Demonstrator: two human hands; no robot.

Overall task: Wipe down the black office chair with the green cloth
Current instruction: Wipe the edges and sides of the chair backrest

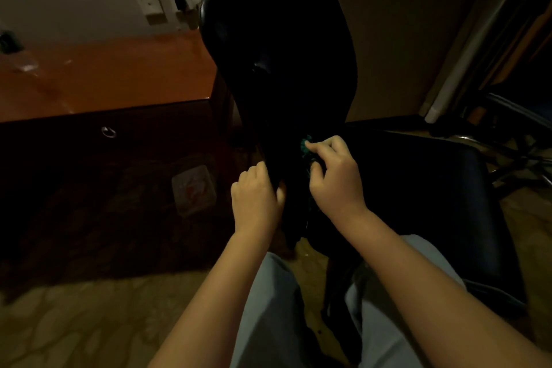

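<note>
Green cloth (305, 145) sits pinched in curled fingers of the right hand (336, 179), low against the chair (277, 54); at its 9 o'clock, the left hand (256, 199) clamps the backrest's edge.

Dim room. Wooden desk (119, 78) at left, glossy orange-brown top, dark front below. Metal ring pull (108, 132) on desk front. Small dark object (9, 42) at desk's far left edge, too blurred to identify. Pale wall behind desk carries white wall plates (150, 3); dark plug (179, 0) in middle plate. Patterned carpet (74, 323) covers floor. White squarish packet (194, 190) with red mark lies on carpet near desk corner. At right, white pole (466, 57) leans diagonally against brown panel (403, 24); chrome tubular frame (507, 140) beside pole's foot.
</note>
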